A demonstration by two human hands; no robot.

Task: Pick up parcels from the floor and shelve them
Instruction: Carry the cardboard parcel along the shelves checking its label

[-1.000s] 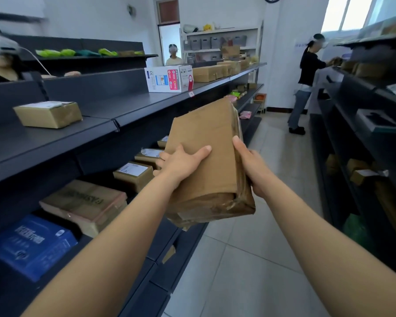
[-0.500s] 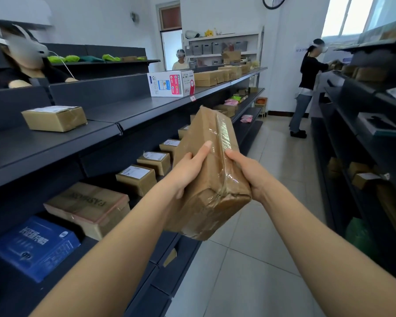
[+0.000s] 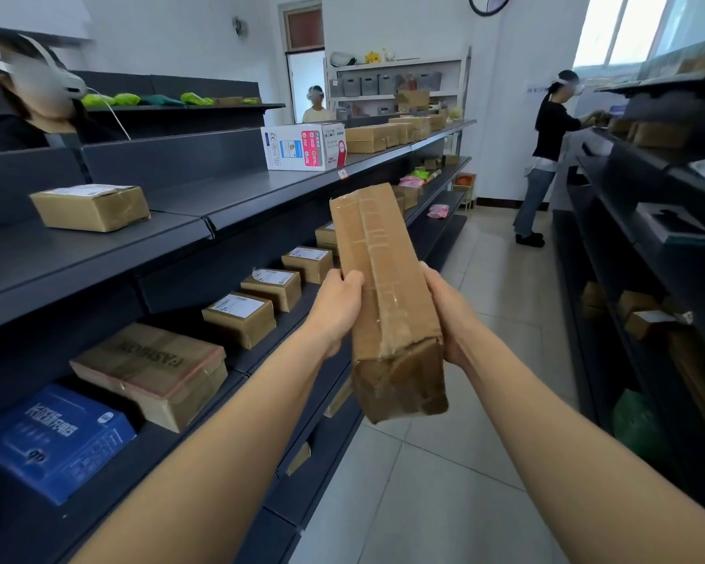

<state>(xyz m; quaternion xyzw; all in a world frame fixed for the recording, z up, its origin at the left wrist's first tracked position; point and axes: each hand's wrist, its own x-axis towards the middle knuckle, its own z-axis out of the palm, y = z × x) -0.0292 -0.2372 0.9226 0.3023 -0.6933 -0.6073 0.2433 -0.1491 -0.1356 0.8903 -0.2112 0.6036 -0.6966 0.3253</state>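
Both hands, left hand [image 3: 339, 309] and right hand [image 3: 448, 315], clasp a long tape-wrapped brown cardboard parcel [image 3: 385, 295] above the pale tiled aisle floor [image 3: 444, 482], beside dark metal shelving [image 3: 237, 197].

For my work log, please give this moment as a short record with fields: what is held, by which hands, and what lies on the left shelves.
held item: long brown taped parcel, tilted, in the air over the aisle
left hand: grips the parcel's left side
right hand: grips its right side
top left shelf: brown box, white printed box
middle left shelf: blue box, labelled brown boxes
parcel shelved: not yet
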